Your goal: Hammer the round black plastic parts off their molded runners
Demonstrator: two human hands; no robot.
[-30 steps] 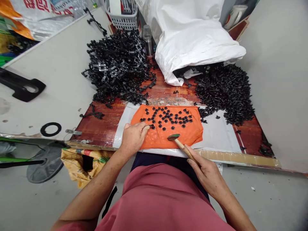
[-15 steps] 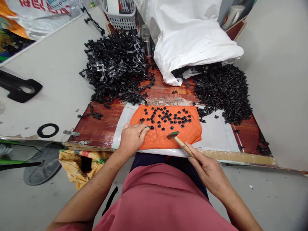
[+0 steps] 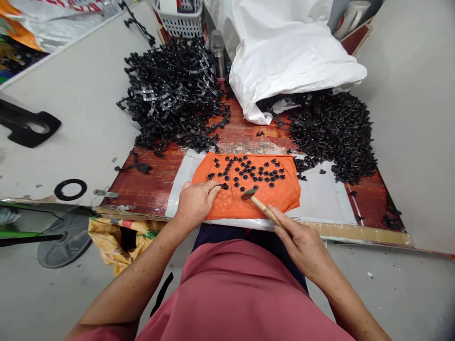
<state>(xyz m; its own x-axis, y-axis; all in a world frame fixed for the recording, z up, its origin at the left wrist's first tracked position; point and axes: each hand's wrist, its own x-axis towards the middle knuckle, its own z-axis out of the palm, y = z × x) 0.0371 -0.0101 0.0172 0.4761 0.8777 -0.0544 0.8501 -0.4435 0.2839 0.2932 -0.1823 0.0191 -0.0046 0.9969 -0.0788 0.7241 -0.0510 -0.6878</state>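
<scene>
An orange cloth [image 3: 280,199] lies on the wooden board in front of me, with several small black round parts [image 3: 249,171] scattered over it. My left hand [image 3: 195,202] rests on the cloth's left edge, its fingers closed and pinching a small black part [image 3: 223,185]. My right hand [image 3: 303,244] grips the wooden handle of a small hammer [image 3: 256,202]. The hammer's green head hovers just above the cloth, close to the black parts and to the right of my left fingertips.
A heap of black plastic strips [image 3: 174,94] lies at the back left, a heap of small black parts [image 3: 330,128] at the back right by a white sack [image 3: 287,57]. A metal flask [image 3: 217,54] and a basket [image 3: 181,21] stand behind. A yellow bag [image 3: 121,237] lies below.
The hammer head has moved a little left and forward over the cloth, toward the black parts. My left hand keeps its pinch in the same place.
</scene>
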